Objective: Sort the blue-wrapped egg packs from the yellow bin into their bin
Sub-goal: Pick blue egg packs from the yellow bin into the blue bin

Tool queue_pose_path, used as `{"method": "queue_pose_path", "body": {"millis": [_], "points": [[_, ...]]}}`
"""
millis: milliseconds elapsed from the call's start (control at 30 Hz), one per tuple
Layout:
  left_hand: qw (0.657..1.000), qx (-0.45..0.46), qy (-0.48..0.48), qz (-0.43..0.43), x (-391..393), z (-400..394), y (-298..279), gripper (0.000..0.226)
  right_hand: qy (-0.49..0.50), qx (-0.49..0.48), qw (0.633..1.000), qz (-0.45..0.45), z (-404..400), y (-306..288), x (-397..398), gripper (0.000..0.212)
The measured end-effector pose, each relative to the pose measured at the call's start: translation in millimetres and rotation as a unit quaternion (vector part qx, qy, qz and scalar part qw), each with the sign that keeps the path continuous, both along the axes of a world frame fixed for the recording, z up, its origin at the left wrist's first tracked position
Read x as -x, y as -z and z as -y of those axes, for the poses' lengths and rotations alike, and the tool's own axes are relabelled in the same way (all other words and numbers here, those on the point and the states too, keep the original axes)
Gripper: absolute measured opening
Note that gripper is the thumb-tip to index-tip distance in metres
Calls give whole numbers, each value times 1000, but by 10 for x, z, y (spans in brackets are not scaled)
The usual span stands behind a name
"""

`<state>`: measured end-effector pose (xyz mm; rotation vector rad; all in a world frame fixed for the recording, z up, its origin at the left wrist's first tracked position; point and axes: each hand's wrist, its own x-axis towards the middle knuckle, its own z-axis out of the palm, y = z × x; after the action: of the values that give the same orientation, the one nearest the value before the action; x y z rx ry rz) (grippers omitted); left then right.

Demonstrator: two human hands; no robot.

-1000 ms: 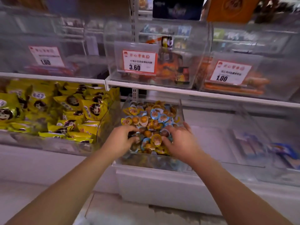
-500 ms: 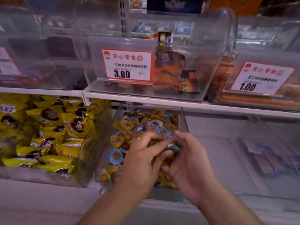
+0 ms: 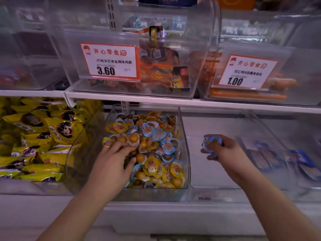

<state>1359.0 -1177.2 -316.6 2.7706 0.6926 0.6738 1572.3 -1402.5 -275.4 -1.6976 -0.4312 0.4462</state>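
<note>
Upper shelf (image 3: pixel 156 100): white board across the width; it carries clear bins with price cards, 3.60 (image 3: pixel 111 61) in the middle and 1.00 (image 3: pixel 246 72) toward the right end.
Lower shelf (image 3: pixel 173 211): white ledge along the bottom, bearing a row of clear bins.
Snack bin (image 3: pixel 81 153): at the left end of the lower shelf, heaped with yellow snack bags (image 3: pixel 43 136).
Mixed egg bin (image 3: pixel 184 150): clear bin in the middle of the lower shelf, filled with yellow-wrapped and blue-wrapped egg packs (image 3: pixel 152 150) jumbled together.
Neighbouring bin (image 3: pixel 196 171): clear, just right of the mixed egg bin; its floor is bare white.
Far-right bin (image 3: pixel 284 164): at the right end of the lower shelf, holding blurred blue packets (image 3: pixel 302 160).
Left hand (image 3: pixel 114 159): palm down on the left part of the egg heap, fingers spread and loosely bent over the packs; whether it grasps any cannot be told.
Right hand (image 3: pixel 224 150): held over the neighbouring bin, fingers curled round blue-wrapped packs.
Held blue packs (image 3: pixel 208 141): bunched in the right hand, above the neighbouring bin, clear of the heap.
</note>
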Motion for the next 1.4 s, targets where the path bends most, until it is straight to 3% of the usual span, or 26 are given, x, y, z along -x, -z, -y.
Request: {"method": "queue_pose_path", "body": {"millis": [100, 200, 300, 400, 533, 667, 733, 833, 967, 1100, 1233, 1400], "points": [[999, -35, -18, -15, -66, -3, 44, 42, -51, 22, 993, -105, 94, 184, -169, 23], [998, -46, -32, -10, -100, -11, 46, 43, -12, 10, 995, -98, 119, 192, -282, 24], [998, -48, -49, -3, -114, -4, 7, 36, 30, 15, 999, 38, 110, 91, -214, 23], [998, -6, -47, 50, -89, 0, -41, 34, -3, 68, 974, 217, -3, 33, -29, 24], [967, 140, -38, 209, -129, 12, -251, 36, -104, 138, 899, 402, -330, -25, 269, 39], [956, 127, -26, 262, -345, 15, -433, 33, -159, 253, 820, 488, -704, 9, 444, 51], [966, 98, -3, 238, -493, 0, -398, 34, -155, 310, 785, 513, -810, 68, 449, 59], [991, 75, 52, 101, -706, -54, -240, 45, -140, 335, 758, 542, -871, 109, 384, 79], [997, -51, 47, -40, -815, -31, -102, 52, -166, 364, 731, 552, -927, 62, 291, 82], [998, -42, 49, -17, -783, -35, -101, 47, -138, 321, 779, 520, -961, 30, 312, 55], [991, 78, 62, 92, -703, -20, -146, 33, -85, 203, 854, 471, -894, 54, 309, 24], [957, 185, 60, 217, -560, -6, -240, 30, -59, 109, 889, 441, -853, 37, 349, 3]]}}
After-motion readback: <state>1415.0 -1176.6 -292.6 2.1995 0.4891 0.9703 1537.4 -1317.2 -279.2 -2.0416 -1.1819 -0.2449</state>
